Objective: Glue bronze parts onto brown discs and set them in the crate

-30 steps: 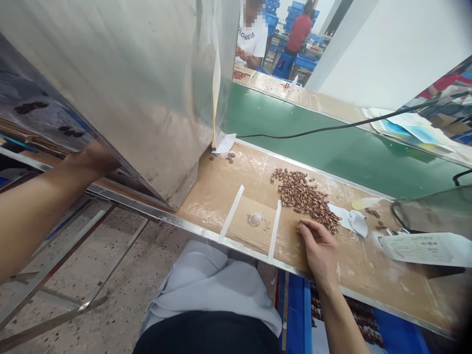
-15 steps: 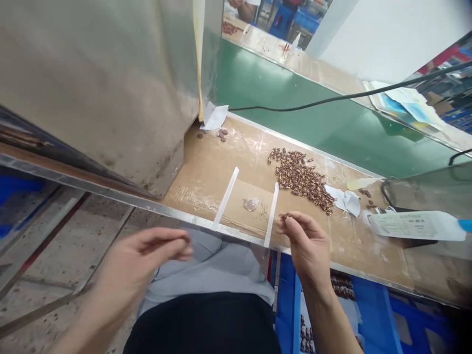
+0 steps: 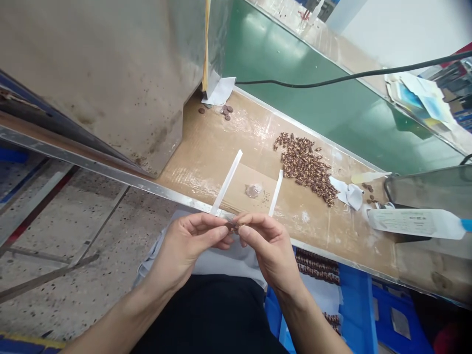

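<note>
My left hand (image 3: pixel 201 241) and my right hand (image 3: pixel 263 241) meet at the bench's front edge, thumbs and fingertips pinched close together. Between them shows a small dark brown piece (image 3: pixel 232 226) with a golden spot; the fingers cover most of it, and its kind is unclear. Just beyond lies a small clear dish (image 3: pixel 253 190) on cardboard, with tiny specks beside it. White tape strips (image 3: pixel 227 182) run on either side. Farther right spreads a heap of small brown and gold pieces (image 3: pixel 304 164).
A large metal housing (image 3: pixel 110 88) stands on the left. A white bottle with a blue tip (image 3: pixel 416 223) lies at right, near crumpled white paper (image 3: pixel 348 193). Blue trays (image 3: pixel 354 300) with rows of brown pieces sit below the bench. A black cable (image 3: pixel 313 82) crosses behind.
My hands, apart before, have come together in front of me, the left moving right and the right moving left. The view has shifted slightly downward.
</note>
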The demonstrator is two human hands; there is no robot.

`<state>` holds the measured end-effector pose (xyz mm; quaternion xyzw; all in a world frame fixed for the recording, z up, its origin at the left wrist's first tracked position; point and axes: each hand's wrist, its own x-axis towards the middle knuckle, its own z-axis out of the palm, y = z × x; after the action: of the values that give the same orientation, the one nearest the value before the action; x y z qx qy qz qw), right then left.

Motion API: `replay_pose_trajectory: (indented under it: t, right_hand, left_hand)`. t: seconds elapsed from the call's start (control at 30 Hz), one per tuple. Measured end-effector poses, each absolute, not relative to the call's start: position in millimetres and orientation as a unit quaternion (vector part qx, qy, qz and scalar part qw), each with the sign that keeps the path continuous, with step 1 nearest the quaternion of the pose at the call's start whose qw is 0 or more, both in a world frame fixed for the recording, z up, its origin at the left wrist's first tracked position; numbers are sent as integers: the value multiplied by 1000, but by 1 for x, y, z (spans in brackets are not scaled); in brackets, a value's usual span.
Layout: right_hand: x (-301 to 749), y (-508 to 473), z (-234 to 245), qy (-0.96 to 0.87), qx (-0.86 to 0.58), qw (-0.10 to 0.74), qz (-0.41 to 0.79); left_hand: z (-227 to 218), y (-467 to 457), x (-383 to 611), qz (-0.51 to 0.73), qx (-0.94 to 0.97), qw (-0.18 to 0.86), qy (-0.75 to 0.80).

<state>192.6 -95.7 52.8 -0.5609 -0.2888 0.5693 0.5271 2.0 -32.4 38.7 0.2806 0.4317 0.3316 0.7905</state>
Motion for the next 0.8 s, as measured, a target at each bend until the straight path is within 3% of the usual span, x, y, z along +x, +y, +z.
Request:
replay_pose_trajectory:
  t: [0.37,0.6,0.7,0.8]
  right_hand:
    - [193,-88,47,-138,-476,518,698]
    - [189,-92,41,-43,-423,504,752]
    - [200,-94,47,-90,-460,541,698]
    - [233,-95,44,-229,-593,605,479]
  left_hand:
    - [28,-37,5,338,361,796,349]
    - [30,-38,2,382,505,684,363]
    - [34,-31,3,411,461,695,368]
    - [31,-18,5,398,375,757,357]
